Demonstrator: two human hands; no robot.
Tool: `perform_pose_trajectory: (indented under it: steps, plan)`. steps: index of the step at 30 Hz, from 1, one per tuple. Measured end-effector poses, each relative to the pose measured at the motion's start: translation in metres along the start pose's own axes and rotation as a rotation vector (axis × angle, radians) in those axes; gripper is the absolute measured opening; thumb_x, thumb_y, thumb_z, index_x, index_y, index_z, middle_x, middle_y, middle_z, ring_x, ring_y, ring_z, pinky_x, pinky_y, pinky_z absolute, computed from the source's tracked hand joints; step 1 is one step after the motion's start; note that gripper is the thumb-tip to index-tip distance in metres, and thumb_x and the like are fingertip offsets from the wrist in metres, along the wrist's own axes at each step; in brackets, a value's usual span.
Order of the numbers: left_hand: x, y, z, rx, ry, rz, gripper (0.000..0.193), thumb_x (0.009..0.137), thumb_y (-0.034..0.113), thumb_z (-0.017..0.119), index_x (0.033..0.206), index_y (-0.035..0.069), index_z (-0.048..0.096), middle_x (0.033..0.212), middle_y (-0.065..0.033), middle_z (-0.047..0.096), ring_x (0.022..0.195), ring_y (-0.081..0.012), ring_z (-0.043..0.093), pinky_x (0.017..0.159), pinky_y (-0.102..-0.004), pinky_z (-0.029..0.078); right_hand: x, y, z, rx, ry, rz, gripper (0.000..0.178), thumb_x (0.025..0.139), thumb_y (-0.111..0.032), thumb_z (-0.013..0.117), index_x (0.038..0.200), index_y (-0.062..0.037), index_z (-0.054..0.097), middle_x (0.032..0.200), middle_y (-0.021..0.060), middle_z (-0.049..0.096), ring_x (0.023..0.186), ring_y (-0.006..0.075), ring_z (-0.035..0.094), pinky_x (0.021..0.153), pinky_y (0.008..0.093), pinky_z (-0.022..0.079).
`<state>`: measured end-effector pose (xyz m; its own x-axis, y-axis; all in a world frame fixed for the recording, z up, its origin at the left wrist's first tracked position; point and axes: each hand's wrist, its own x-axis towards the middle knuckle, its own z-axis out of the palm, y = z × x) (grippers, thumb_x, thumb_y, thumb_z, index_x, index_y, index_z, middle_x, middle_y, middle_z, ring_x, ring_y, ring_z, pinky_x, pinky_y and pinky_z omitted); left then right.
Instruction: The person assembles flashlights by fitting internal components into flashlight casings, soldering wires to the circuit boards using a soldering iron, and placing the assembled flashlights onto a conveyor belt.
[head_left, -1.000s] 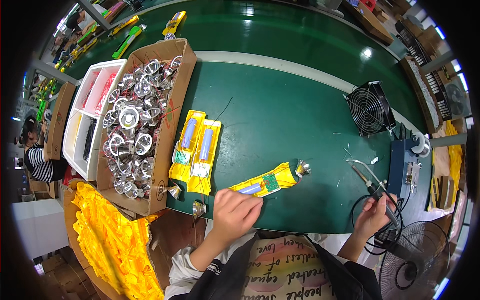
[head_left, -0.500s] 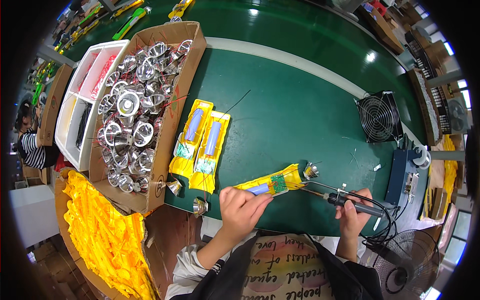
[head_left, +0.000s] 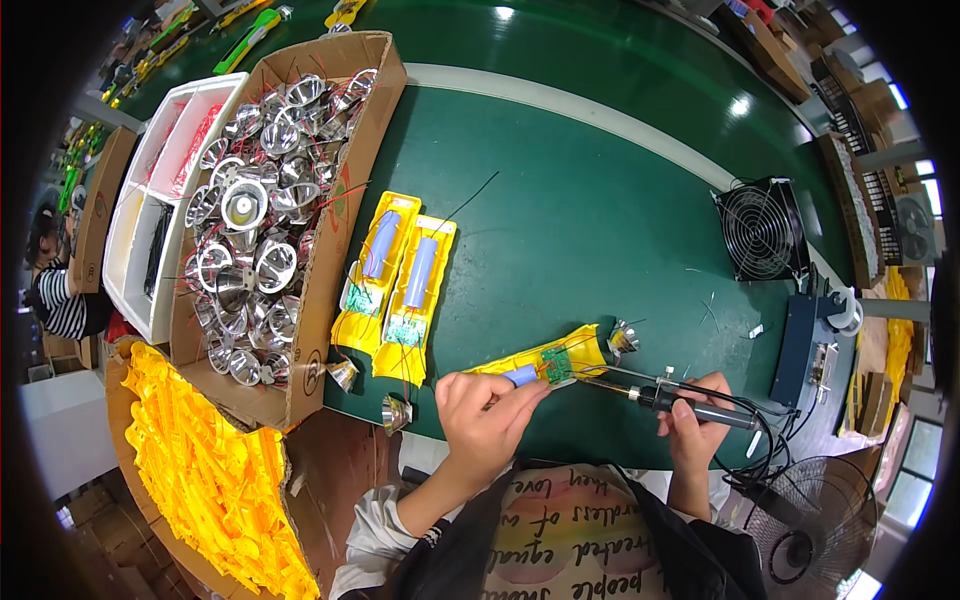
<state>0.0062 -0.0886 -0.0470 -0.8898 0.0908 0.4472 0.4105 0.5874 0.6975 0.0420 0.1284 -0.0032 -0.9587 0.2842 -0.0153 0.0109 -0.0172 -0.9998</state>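
Observation:
My left hand (head_left: 487, 415) grips the near-left end of a yellow plastic flashlight housing (head_left: 585, 342), fingers pinched together over it. Inside that housing are a blue cylindrical battery (head_left: 521, 375), partly covered by my fingers, and a green circuit board (head_left: 556, 366). A shiny reflector cup (head_left: 624, 337) lies at the housing's far-right end. My right hand (head_left: 695, 420) is closed around a soldering iron (head_left: 700, 408), which has a thin metal feed tube along it. The iron's tip is at the board's right edge; whether it touches cannot be made out.
Two yellow housings (head_left: 447, 240) with batteries and boards lie to the left, reflectors wired to them. Beyond stand a carton of reflectors (head_left: 365, 165), a white divided foam box (head_left: 150, 185) and a carton of yellow parts (head_left: 200, 480). At right are a black fan (head_left: 757, 232) and dark-blue station (head_left: 796, 350).
My right hand has moved the soldering iron slightly left, bringing its tip from the housing's right end to the board. My left hand keeps its hold. The whole view has shifted slightly.

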Motion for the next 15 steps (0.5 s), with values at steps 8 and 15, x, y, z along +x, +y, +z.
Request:
perform_pose_trajectory:
  steps: [8,15]
  plan:
    - [0.0013,0.0007,0.0002,0.023,-0.013,-0.024,0.015,0.058,0.011,0.071,0.072,0.013,0.065,0.061,0.0032,0.043,0.059,-0.0142,0.041,0.061,-0.0295,0.029,0.0001,0.0009,0.0024,-0.006,-0.011,0.007,0.016,0.073,-0.003,0.057,0.079,0.0008,0.042,0.063,0.0092,0.05,0.045,0.0101,0.048,0.042,0.0198,0.04]
    - [0.0013,0.0004,0.0004,0.017,-0.015,-0.016,0.014,0.058,0.011,0.071,0.071,0.012,0.065,0.06,0.0032,0.044,0.059,-0.0142,0.042,0.061,-0.0293,0.029,0.0002,0.0002,0.0019,-0.007,-0.014,0.004,0.015,0.073,-0.002,0.056,0.079,0.0011,0.042,0.064,0.0087,0.049,0.045,0.01,0.049,0.042,0.0196,0.041]
